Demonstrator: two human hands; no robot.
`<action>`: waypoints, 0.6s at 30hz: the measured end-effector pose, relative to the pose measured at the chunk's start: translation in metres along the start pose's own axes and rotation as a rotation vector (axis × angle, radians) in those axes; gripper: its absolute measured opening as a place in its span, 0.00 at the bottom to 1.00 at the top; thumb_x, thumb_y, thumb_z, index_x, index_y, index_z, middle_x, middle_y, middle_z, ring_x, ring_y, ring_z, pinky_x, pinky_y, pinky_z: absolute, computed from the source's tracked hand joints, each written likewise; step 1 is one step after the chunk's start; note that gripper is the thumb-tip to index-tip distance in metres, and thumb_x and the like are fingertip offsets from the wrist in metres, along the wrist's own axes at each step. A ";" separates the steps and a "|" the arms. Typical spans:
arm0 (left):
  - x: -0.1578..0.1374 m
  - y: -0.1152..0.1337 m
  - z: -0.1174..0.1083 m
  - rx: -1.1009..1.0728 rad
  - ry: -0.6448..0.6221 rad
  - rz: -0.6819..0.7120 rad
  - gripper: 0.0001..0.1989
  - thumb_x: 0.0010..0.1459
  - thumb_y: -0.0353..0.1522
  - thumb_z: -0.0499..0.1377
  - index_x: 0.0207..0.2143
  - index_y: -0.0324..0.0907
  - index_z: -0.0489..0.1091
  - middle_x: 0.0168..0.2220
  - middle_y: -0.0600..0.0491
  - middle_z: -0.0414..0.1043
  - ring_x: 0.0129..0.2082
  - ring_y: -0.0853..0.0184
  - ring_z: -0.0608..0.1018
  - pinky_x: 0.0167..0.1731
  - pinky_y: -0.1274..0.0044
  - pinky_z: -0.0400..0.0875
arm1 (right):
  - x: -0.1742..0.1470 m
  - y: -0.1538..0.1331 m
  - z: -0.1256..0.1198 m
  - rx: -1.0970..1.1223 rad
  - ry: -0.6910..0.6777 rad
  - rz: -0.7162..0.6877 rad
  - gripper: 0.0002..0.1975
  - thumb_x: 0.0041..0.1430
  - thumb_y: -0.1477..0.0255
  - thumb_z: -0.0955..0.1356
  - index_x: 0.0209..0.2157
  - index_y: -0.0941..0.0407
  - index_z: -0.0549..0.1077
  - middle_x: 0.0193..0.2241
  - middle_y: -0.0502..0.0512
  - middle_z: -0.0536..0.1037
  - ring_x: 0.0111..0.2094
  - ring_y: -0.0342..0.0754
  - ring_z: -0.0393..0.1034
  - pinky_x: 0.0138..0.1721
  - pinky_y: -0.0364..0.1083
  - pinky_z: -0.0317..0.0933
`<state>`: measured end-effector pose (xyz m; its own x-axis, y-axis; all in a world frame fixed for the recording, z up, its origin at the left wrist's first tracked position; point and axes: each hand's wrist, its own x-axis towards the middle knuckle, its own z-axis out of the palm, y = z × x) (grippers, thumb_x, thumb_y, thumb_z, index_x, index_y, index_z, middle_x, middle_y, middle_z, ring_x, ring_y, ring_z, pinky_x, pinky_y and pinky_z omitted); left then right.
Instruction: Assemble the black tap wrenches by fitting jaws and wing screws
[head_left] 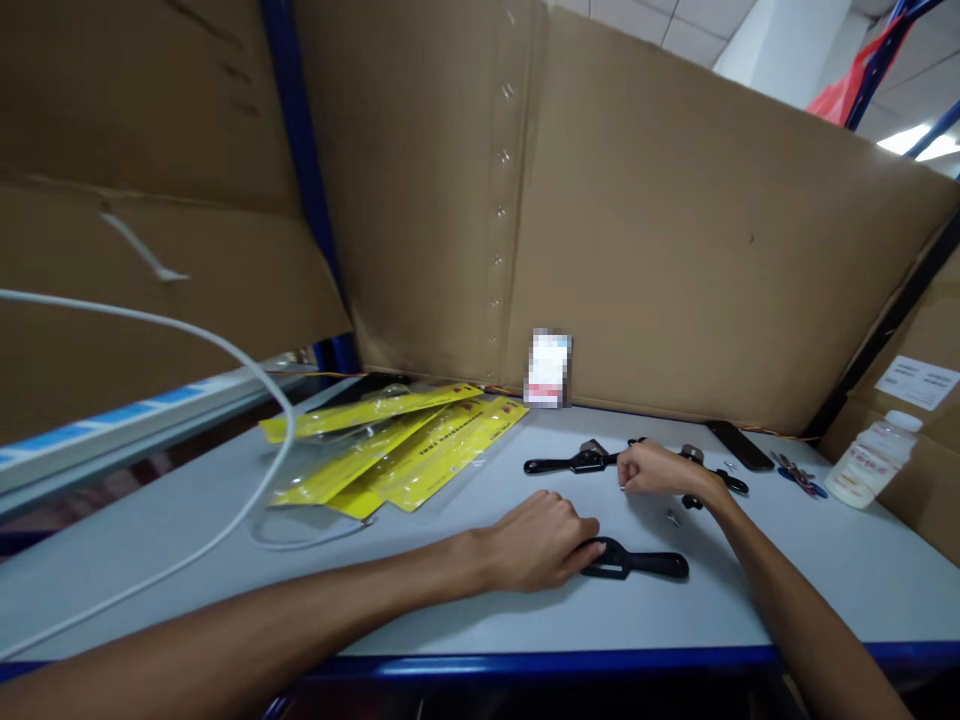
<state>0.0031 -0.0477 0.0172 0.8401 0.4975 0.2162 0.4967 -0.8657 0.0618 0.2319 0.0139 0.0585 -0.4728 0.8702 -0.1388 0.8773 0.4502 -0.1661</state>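
Note:
My left hand is closed around one end of a black spokeshave lying near the table's front edge. Its bare slotted body and right handle show; the other handle is under my fingers. Farther back, my right hand is bent with its fingers pinched together above the table; what they hold, if anything, is hidden. Just left of it lies a second black spokeshave, a grey metal blade at its middle. More black spokeshave parts are partly hidden behind my right wrist. A small shiny metal piece lies between my arms.
Yellow-carded plastic packages are piled left, beside a white cable. A blurred upright card or screen leans on the cardboard wall. At right are a dark phone, a bunch of keys and a plastic bottle.

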 end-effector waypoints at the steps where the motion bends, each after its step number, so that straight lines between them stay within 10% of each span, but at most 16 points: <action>1: 0.000 0.000 -0.001 0.008 -0.012 -0.004 0.17 0.68 0.37 0.51 0.28 0.41 0.69 0.21 0.51 0.71 0.20 0.64 0.75 0.22 0.75 0.57 | 0.000 0.001 0.001 0.001 0.018 -0.001 0.05 0.50 0.73 0.70 0.30 0.55 0.80 0.25 0.49 0.79 0.27 0.43 0.70 0.28 0.40 0.56; 12: -0.001 0.001 -0.003 0.003 -0.045 -0.011 0.18 0.69 0.38 0.48 0.28 0.41 0.69 0.21 0.52 0.71 0.20 0.67 0.73 0.22 0.74 0.56 | -0.002 0.035 0.005 0.010 0.141 0.122 0.12 0.49 0.77 0.72 0.38 0.53 0.79 0.40 0.55 0.80 0.41 0.50 0.72 0.34 0.42 0.57; 18: -0.001 0.002 -0.004 0.007 -0.068 -0.039 0.19 0.70 0.38 0.48 0.30 0.40 0.70 0.21 0.52 0.71 0.19 0.67 0.71 0.24 0.75 0.56 | -0.002 0.051 0.002 0.097 0.117 0.127 0.12 0.52 0.74 0.71 0.40 0.55 0.79 0.36 0.51 0.81 0.32 0.44 0.72 0.31 0.40 0.60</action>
<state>0.0023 -0.0506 0.0209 0.8331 0.5333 0.1470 0.5303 -0.8455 0.0621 0.2773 0.0342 0.0487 -0.3409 0.9387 -0.0511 0.9147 0.3186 -0.2485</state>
